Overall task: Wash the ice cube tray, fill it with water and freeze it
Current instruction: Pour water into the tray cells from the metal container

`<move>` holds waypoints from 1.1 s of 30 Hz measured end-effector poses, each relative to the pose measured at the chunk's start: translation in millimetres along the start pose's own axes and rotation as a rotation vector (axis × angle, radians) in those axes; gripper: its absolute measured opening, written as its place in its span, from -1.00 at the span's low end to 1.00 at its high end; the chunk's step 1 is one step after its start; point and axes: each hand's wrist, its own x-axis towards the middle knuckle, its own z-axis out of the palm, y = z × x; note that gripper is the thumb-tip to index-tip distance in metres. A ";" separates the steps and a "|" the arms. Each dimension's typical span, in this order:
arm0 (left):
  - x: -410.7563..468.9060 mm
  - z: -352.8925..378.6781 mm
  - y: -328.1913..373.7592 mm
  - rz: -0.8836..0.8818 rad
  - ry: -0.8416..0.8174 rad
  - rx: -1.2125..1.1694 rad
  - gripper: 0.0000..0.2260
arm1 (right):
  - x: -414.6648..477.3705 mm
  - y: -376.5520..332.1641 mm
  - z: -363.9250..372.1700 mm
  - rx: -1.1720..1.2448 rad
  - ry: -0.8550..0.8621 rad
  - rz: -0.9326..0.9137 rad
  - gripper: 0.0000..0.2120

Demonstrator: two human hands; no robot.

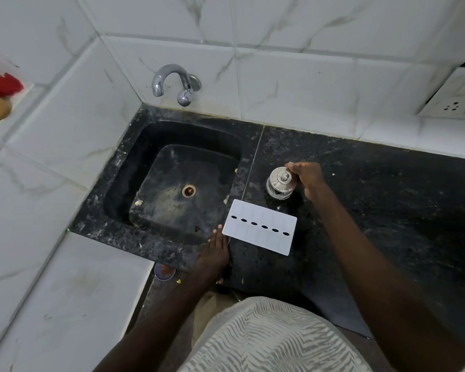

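I see the tray (259,226) lying flat on the counter (387,197), just right of the left hand's (215,253) fingertips. That hand lies flat with straight fingers and holds nothing. Past the tray, the right hand (308,177) curls its fingers around a shiny pot (278,183). The sink (124,167) is left of the left hand.

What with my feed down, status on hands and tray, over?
Left hand open by ice cube tray's corner. Right hand gripping steel container. Tray flat on counter beside sink, nothing between.
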 end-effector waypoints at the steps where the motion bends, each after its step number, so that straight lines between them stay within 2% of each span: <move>1: -0.4 -0.3 0.1 0.003 0.000 -0.001 -0.23 | 0.6 -0.2 0.7 -0.002 -0.008 0.013 -0.82; 5: -2.4 -1.8 0.8 0.009 0.000 0.013 -0.20 | 1.8 0.5 6.8 0.002 -0.014 0.035 -0.74; 10: -2.5 -2.9 2.1 0.002 -0.004 0.022 -0.17 | 0.3 -0.4 10.1 0.013 -0.021 0.058 -0.91; 14: -4.4 -4.2 3.0 0.000 -0.008 0.016 -0.03 | -8.6 -1.6 11.4 0.009 0.013 -0.004 -0.75; 18: -4.8 -4.3 2.6 0.018 0.009 0.000 -0.06 | -20.2 2.7 6.4 0.003 0.036 -0.063 -0.75; 20: -4.8 -4.3 0.2 0.029 0.026 -0.001 -0.15 | -26.7 10.5 0.3 -0.011 0.075 -0.084 -0.81; 22: -3.6 -3.0 -0.9 0.031 0.049 -0.009 -0.21 | -34.4 22.1 -6.2 -0.078 0.130 -0.096 -0.79; 28: -4.2 -3.0 -3.5 0.053 0.070 -0.048 -0.13 | -69.5 66.0 -22.0 -0.382 0.181 -0.163 -0.78; 33: -5.3 -4.4 -3.4 0.056 0.063 -0.046 -0.10 | -106.7 109.8 -21.9 -0.559 0.212 -0.190 -0.68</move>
